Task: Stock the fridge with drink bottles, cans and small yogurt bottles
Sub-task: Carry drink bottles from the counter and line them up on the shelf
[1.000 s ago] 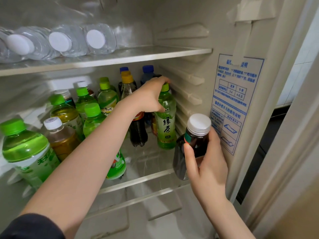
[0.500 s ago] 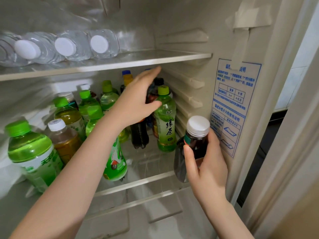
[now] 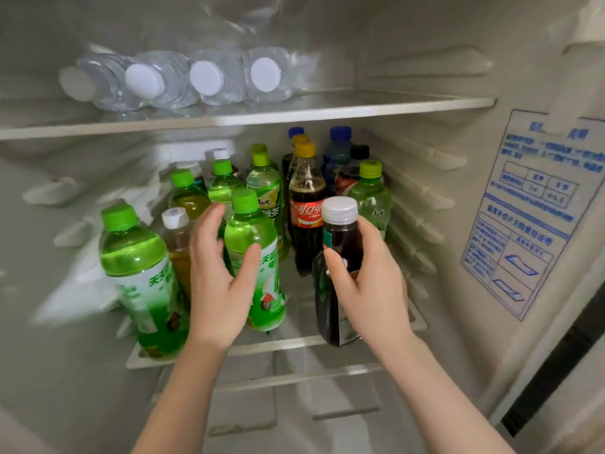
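My right hand [image 3: 370, 290] grips a dark drink bottle [image 3: 340, 237] with a white cap, upright at the front right of the middle fridge shelf [image 3: 294, 344], its base near the shelf's front edge. My left hand [image 3: 219, 276] is spread around a green-capped bottle of green drink [image 3: 252, 231] at the shelf front, thumb on its front and fingers at its left side, not closed. Behind them stand a cola bottle [image 3: 306, 211] and a green tea bottle [image 3: 371, 194].
Several more green, amber and blue-capped bottles crowd the shelf's left and back, including a large green one [image 3: 137, 257]. Water bottles [image 3: 206, 77] lie on the upper shelf [image 3: 294, 116]. A blue-printed sticker [image 3: 530, 208] is on the right wall. Lower shelf rails sit below.
My left hand has let go of the green tea bottle at the back right and come forward and left to the front green bottle. The dark bottle has shifted slightly left into the shelf.
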Available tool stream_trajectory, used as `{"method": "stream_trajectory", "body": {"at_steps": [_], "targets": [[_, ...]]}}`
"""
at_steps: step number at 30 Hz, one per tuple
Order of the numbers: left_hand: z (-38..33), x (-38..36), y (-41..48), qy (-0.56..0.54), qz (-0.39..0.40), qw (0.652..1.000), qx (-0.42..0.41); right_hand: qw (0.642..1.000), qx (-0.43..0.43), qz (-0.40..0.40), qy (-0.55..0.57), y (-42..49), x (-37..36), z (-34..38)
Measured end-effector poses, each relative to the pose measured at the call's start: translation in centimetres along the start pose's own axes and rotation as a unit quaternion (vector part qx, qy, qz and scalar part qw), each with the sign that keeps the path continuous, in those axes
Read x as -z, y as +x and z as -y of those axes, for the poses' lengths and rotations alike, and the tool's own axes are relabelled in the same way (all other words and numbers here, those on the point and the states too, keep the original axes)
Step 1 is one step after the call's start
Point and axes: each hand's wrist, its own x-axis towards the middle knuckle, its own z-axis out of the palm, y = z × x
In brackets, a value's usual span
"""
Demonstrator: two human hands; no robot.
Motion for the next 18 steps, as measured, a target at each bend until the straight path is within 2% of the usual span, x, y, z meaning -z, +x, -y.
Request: {"method": "stream_trajectory", "body": {"at_steps": [3, 5, 13, 18], "targets": [[1.5, -0.2, -0.8, 0.009, 0.058, 0.995, 0.084, 1.0, 0.009, -0.003, -0.013, 0.9, -1.5, 0.2], [2.0, -0.4, -1.4, 0.013, 0.081, 0.993, 0.087, 1.0, 0.013, -0.001, -0.017, 1.3, -2.4, 0.2], [1.7, 1.9, -3.2, -0.039, 0.048, 0.994, 0.088, 0.999, 0.023, 0.022, 0.025, 2.3, -5.9, 1.5], [2.2, 2.8, -3.7, -0.017, 0.024, 0.992, 0.123, 0.998, 0.031, 0.043, 0.037, 3.3, -8.1, 2.3]]}}
